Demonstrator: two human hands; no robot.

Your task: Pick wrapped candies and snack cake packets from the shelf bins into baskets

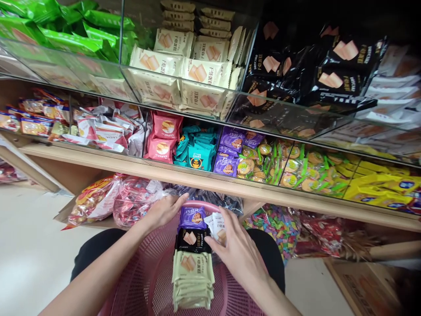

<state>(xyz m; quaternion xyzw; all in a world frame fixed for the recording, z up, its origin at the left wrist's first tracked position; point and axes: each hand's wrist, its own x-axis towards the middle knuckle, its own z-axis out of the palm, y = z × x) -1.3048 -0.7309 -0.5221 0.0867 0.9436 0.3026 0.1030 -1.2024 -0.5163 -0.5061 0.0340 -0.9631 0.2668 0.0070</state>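
Row of snack packets standing in the pink mesh basket (138, 281), lower centre of frame, on the person's lap.
- Front to back: stack of cream wafer packets (192, 276), black wafer packet (193, 240), purple cookie packet (192, 217). Two small white packets (217, 224) sit just right of the purple one.
- Left hand (164, 210): comes in from lower left, fingers straight and pressed together, tips resting on the purple packet's top left edge at the basket's far rim.
- Right hand (238, 252): comes in from lower right, fingers slightly spread, laid against the white packets; thumb touches the black packet's right edge. Can't tell whether it actually grips anything.

Surroundings:
- Wooden shelf edge (197, 175) runs across mid-frame just beyond the basket. Glass bins above it hold red packets (162, 136), teal packets (197, 151), more purple cookie packets (232, 149), yellow packets (378, 186) at far right.
- Top tier: green packets (66, 26) upper left, cream wafer packets (184, 66) upper centre, black wafer packets (329, 66) upper right.
- Clear bags of red sweets (131, 202) lie under the shelf, left of the basket.
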